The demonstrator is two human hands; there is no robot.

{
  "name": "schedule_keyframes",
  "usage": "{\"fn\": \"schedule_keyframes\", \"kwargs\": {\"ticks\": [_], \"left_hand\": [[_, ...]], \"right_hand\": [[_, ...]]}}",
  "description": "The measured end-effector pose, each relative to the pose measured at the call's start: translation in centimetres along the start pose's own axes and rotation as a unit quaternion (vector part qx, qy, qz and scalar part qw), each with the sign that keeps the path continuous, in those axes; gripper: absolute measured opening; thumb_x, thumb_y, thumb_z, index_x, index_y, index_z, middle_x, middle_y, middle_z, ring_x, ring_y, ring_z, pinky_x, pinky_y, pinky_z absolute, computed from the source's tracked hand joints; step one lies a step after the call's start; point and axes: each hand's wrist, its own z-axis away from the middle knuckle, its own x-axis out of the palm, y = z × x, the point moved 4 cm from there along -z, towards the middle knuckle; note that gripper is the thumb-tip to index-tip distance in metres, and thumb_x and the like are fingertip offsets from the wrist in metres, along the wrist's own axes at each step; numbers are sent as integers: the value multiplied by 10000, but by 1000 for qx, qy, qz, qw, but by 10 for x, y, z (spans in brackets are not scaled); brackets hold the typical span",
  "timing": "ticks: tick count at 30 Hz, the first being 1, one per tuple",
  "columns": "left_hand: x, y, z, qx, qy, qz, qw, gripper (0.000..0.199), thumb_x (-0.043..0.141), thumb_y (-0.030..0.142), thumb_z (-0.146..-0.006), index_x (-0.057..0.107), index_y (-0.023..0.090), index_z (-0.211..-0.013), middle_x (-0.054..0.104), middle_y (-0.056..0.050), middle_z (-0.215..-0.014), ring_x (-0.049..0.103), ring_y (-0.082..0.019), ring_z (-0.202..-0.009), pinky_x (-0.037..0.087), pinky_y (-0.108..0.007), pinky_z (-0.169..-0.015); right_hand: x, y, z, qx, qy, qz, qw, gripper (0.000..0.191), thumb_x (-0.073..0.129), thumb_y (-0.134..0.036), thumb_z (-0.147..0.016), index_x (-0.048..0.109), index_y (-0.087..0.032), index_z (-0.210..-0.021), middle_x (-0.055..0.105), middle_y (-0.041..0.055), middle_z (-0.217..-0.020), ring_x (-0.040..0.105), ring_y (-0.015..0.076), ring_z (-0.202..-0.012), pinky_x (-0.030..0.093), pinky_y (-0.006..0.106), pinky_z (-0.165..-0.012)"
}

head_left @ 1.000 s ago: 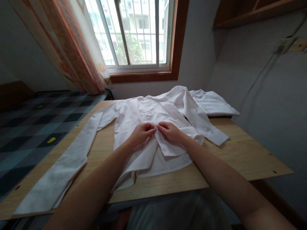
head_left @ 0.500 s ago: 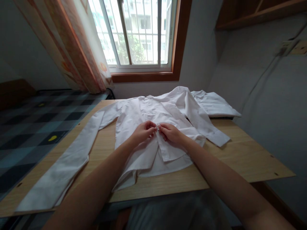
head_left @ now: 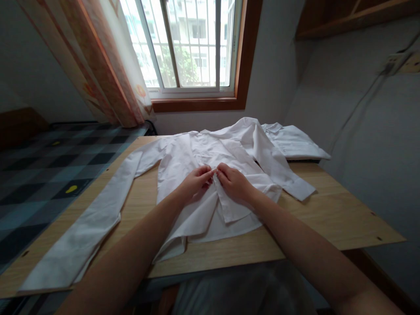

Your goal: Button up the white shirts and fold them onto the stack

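Note:
A white long-sleeved shirt [head_left: 177, 153] lies spread on a wooden board, its collar toward the window. One sleeve stretches down to the board's near left corner; the other is bent out to the right. My left hand [head_left: 198, 181] pinches the front edge of the shirt near its middle. Fingertip to fingertip with it, my right hand [head_left: 233, 183] pinches the other front edge. Both front panels are drawn up a little between them and part below into a gap. Whatever button sits between the fingertips is too small and covered to make out.
The light wooden board [head_left: 331, 210] is the work surface. A folded white shirt [head_left: 298, 142] lies at its far right. A bed with a checked cover [head_left: 65, 170] stands on the left. Behind are a window [head_left: 193, 48] and a curtain [head_left: 108, 74]; a shelf [head_left: 354, 22] hangs upper right.
My right hand has shifted slightly up and its fingers have curled closer at the shirt's edge. My left hand has barely moved. The shirt lies almost as before.

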Motion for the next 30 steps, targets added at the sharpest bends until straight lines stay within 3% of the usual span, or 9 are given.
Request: {"fn": "schedule_keyframes", "kwargs": {"ticks": [11,17,20,23,26,28,30], "left_hand": [[-4,-3,-8,63,-64,-72,993,329,737,425,-696,539,182,-798,538,45,-693,506,-92,-600,428,-230,-585],[-21,-9,-17,115,28,-254,960,166,667,334,-707,638,171,-724,605,-1,-745,543,-132,-669,423,-252,-643],[-32,-9,-18,117,49,-326,937,222,625,382,-756,700,179,-706,649,-30,-768,589,-170,-714,437,-271,-683],[-49,-5,-20,114,110,-390,907,301,528,402,-845,723,180,-782,684,-55,-794,617,-203,-768,458,-301,-748],[-59,-2,-20,139,169,-479,850,281,533,358,-853,723,167,-934,707,-109,-996,616,-263,-990,436,-382,-953],[-57,-5,-21,160,132,-502,839,342,560,351,-845,690,168,-1103,677,-127,-1188,562,-291,-1167,378,-428,-1066],[-50,-12,-21,172,48,-506,844,459,570,371,-848,618,178,-1261,601,-125,-1358,497,-286,-1289,339,-433,-1122]], "right_hand": [[-1,0,-4,7,10,-51,999,258,425,-275,-950,436,-223,-697,503,-29,-625,461,140,-641,304,271,-615],[7,13,-1,11,-54,13,998,181,528,-175,-899,653,-176,-769,657,22,-758,538,142,-703,344,261,-658],[10,11,1,-6,-92,50,994,185,548,-138,-887,725,-179,-857,714,49,-873,585,153,-788,386,262,-731],[0,9,-2,-3,-64,129,990,175,579,-195,-896,749,-186,-857,718,75,-878,602,189,-842,408,290,-787],[-18,18,-7,43,10,211,976,182,580,-214,-897,757,-178,-919,719,117,-948,614,244,-943,424,338,-859],[-27,27,-8,72,43,225,971,218,574,-190,-891,744,-172,-1026,719,131,-1046,616,263,-1019,431,356,-909],[-26,38,-8,82,34,207,974,274,570,-173,-891,718,-171,-1121,717,127,-1111,623,252,-1054,437,348,-941]]}}
